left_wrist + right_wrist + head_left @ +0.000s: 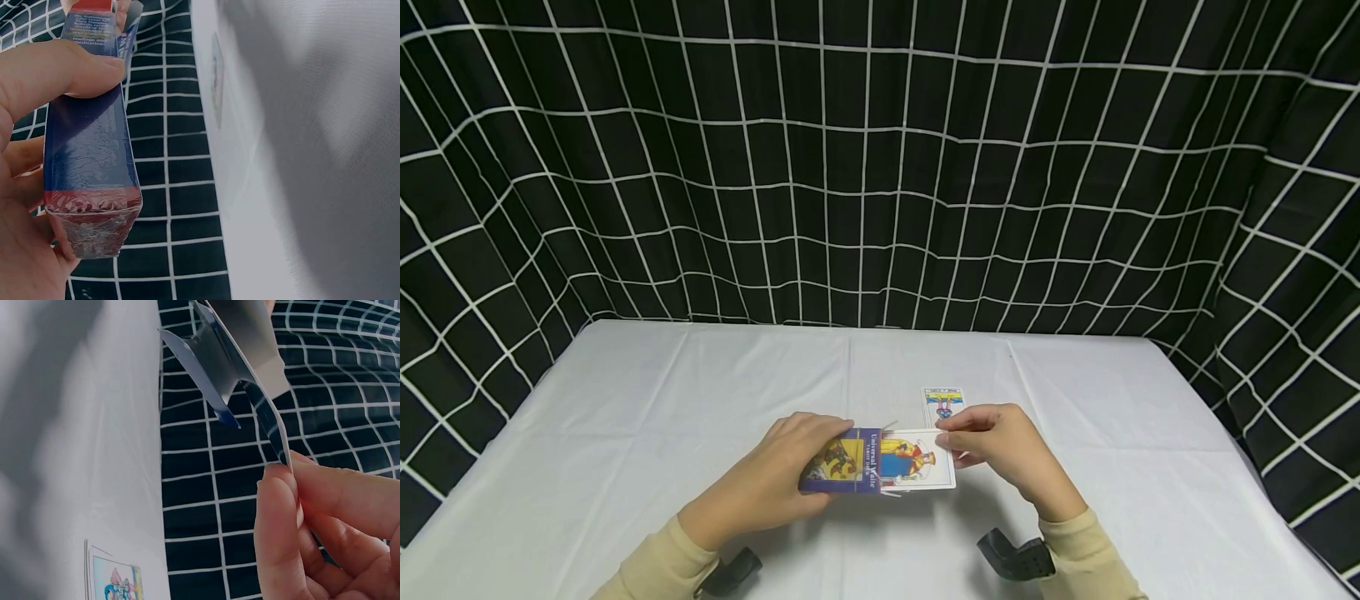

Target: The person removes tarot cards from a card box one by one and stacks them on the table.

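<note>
My left hand grips a blue tarot deck box, its thumb along the narrow side in the left wrist view. The open end faces right, with end flaps spread outward in the right wrist view. A tarot card with a robed figure in red and yellow sticks well out of that end. At its far right corner my right hand pinches the card between thumb and fingers. Both are held above the table. Just behind the right fingertips, another tarot card lies face up on the cloth, partly covered by them.
A white cloth covers the table. Black curtains with a white grid stand along its back and sides. In the right wrist view, the card on the cloth shows a second card edge beside it. Dark wrist straps are on both arms.
</note>
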Demonstrator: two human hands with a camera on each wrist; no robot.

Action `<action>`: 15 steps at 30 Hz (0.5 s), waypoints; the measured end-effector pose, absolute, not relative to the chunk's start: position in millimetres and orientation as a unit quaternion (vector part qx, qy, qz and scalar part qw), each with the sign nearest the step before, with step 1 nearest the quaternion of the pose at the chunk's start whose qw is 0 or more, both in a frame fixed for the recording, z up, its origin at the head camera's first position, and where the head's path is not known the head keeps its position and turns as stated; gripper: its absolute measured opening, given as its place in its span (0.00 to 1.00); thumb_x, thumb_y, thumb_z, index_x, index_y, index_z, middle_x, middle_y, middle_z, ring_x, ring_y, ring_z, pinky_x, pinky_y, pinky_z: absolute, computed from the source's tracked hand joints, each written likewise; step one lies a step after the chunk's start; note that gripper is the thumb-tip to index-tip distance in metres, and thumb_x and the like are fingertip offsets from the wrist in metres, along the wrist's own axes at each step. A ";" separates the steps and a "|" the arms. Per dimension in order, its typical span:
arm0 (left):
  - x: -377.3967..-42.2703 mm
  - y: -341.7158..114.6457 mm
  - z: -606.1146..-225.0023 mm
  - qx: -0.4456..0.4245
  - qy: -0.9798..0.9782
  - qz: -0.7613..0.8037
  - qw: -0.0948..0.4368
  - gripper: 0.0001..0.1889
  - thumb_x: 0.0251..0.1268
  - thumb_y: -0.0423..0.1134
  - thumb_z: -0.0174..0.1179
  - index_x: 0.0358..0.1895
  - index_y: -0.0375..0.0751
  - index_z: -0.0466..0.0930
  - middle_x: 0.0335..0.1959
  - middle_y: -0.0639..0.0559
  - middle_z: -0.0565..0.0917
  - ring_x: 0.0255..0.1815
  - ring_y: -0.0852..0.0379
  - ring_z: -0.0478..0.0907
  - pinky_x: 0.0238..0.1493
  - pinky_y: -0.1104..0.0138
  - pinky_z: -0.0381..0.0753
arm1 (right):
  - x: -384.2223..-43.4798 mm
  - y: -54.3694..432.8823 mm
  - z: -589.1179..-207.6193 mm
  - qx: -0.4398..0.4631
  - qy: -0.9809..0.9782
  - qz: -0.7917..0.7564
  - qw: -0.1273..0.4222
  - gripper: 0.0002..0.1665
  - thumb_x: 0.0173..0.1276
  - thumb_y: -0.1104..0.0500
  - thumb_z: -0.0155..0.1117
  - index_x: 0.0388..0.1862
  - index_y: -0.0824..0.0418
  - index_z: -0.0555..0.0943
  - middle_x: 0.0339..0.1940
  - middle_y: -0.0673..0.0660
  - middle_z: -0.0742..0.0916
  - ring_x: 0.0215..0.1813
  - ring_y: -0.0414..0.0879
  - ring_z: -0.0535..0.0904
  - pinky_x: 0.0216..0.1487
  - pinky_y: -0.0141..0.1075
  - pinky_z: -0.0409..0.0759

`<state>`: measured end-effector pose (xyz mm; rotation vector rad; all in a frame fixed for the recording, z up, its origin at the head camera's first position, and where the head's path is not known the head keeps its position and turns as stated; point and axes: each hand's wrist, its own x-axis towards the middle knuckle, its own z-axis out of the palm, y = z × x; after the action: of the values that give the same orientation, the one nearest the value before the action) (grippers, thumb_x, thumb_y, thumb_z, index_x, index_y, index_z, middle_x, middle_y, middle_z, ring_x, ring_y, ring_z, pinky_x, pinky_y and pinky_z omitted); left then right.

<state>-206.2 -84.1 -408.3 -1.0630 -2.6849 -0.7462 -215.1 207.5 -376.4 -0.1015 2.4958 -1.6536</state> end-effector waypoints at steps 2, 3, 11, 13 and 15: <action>-206.4 -84.0 -408.7 -0.356 -0.897 -0.250 0.080 0.41 0.47 0.40 0.73 0.70 0.41 0.68 0.65 0.49 0.77 0.65 0.52 0.72 0.70 0.50 0.69 | -215.1 209.7 -375.4 -0.033 0.833 -0.548 0.076 0.17 0.60 0.62 0.71 0.46 0.73 0.86 0.37 0.59 0.91 0.29 0.39 0.83 0.34 0.34 0.87; -206.5 -84.0 -409.0 -0.357 -0.897 -0.249 0.081 0.41 0.47 0.40 0.73 0.70 0.41 0.68 0.65 0.49 0.77 0.65 0.52 0.72 0.70 0.50 0.69 | -215.0 210.9 -374.8 -0.035 0.833 -0.546 0.077 0.17 0.60 0.62 0.71 0.46 0.72 0.86 0.37 0.59 0.91 0.29 0.39 0.83 0.34 0.34 0.87; -206.6 -83.6 -410.3 -0.359 -0.896 -0.247 0.082 0.41 0.47 0.41 0.73 0.69 0.41 0.69 0.64 0.49 0.78 0.65 0.51 0.72 0.70 0.50 0.68 | -215.5 217.8 -371.7 -0.039 0.841 -0.533 0.083 0.18 0.61 0.62 0.71 0.46 0.74 0.85 0.37 0.59 0.91 0.29 0.39 0.83 0.33 0.33 0.86; -206.6 -83.5 -410.0 -0.357 -0.897 -0.248 0.080 0.41 0.47 0.40 0.73 0.70 0.42 0.69 0.64 0.49 0.78 0.65 0.51 0.72 0.70 0.50 0.69 | -216.1 219.5 -371.7 -0.037 0.840 -0.534 0.083 0.18 0.62 0.62 0.70 0.46 0.74 0.85 0.37 0.59 0.91 0.29 0.39 0.83 0.33 0.33 0.86; -206.5 -83.6 -409.7 -0.354 -0.898 -0.248 0.079 0.41 0.47 0.40 0.73 0.70 0.42 0.69 0.65 0.49 0.77 0.65 0.52 0.72 0.69 0.50 0.70 | -216.7 221.4 -371.7 -0.038 0.840 -0.535 0.084 0.18 0.62 0.62 0.70 0.47 0.74 0.85 0.37 0.59 0.91 0.29 0.39 0.83 0.34 0.33 0.86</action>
<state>-206.5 -83.6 -409.7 -1.0598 -2.6877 -0.7422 -216.7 221.4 -371.7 -0.1134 2.5045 -1.5971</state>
